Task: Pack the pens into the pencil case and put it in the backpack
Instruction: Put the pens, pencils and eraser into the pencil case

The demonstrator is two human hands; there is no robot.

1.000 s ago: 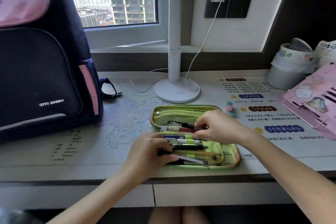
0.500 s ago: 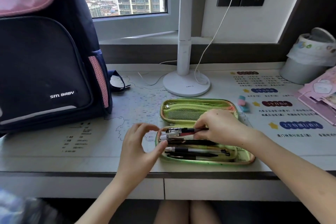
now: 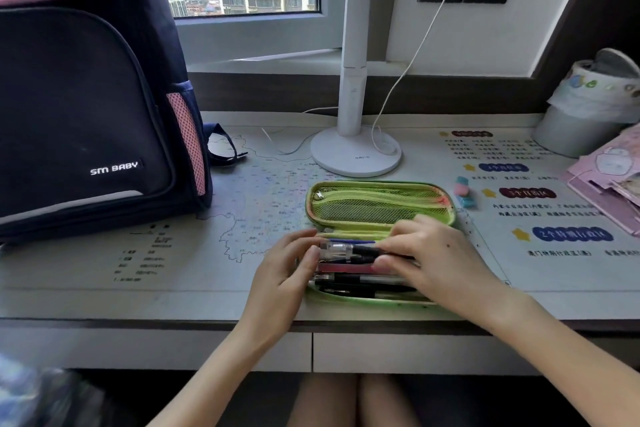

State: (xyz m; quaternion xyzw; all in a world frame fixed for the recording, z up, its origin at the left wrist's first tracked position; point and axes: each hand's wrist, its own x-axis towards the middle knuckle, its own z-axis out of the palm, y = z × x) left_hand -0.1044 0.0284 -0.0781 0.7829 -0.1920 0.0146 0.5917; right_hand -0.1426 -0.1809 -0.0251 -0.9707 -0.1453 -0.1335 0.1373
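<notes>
Left hand (image 3: 281, 274) has closed onto the pens (image 3: 349, 250).

Green pencil case (image 3: 381, 208) is lying open flat at center frame, with the mesh-pocket lid folded back toward the top. Pens (image 3: 356, 279) are lying lengthwise, side by side in the lower half: black, red, clear-capped. Navy backpack (image 3: 86, 114) with pink trim is standing upright at upper left, well apart.
</notes>
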